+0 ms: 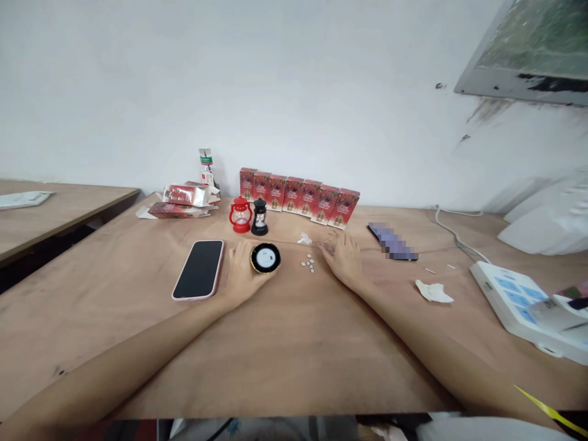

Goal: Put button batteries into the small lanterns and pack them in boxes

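My left hand [242,274] is closed around a round black object [266,258] with a gold-edged rim and a white disc in its middle. Its flat face points up towards me; the rest of it is hidden. My right hand [345,262] rests on the table, thumb and fingers apart, at a small pile of thin metal bits [331,234] too small to name. Between the hands lie several small silver discs [309,264], like button cells, and a little heap of white scraps [304,238]. A red miniature lantern [241,215] and a black miniature lantern [260,217] stand upright behind my left hand.
A row of red printed boxes [300,197] stands by the wall. Opened boxes [181,202] lie at the back left. A phone [198,270] is left of my left hand, another phone [392,241] at right. Torn paper [433,291] and a white power strip [514,300] lie further right.
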`<state>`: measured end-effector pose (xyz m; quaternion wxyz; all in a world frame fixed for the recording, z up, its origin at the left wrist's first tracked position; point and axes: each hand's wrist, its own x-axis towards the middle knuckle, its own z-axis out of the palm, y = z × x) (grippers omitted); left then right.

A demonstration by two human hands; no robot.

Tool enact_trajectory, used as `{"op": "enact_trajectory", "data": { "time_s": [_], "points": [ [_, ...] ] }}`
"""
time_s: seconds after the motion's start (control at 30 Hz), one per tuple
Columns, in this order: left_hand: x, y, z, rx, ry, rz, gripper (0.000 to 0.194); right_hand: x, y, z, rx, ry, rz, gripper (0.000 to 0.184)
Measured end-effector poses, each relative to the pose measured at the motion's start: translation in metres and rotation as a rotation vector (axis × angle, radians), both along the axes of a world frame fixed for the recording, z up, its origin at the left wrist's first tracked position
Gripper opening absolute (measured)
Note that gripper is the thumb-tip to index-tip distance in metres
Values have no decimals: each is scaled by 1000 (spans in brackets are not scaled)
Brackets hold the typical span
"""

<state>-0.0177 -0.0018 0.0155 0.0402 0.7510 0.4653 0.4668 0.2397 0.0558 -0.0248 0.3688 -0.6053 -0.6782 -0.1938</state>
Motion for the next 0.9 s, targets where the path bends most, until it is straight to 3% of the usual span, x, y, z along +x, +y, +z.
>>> {"op": "enact_trajectory", "data": {
  "time_s": [0.2,0.43,0.53,0.63,0.9],
  "points": [
    [0,2,-1,21,-78,-115,27,-1,-2,2,13,26,34,50],
    [0,3,-3,29,-73,-114,28,-3,-1,1,37,46,86,55],
    [0,4,-4,28,-79,-113,29,-2,-1,2,6,121,171,61],
    [0,4,-5,30,-80,-121,28,1,1,4,-51,273,270,66],
    [0,4,-5,37,-67,-133,29,10,14,0,-182,1005,439,53]
  ]
}}
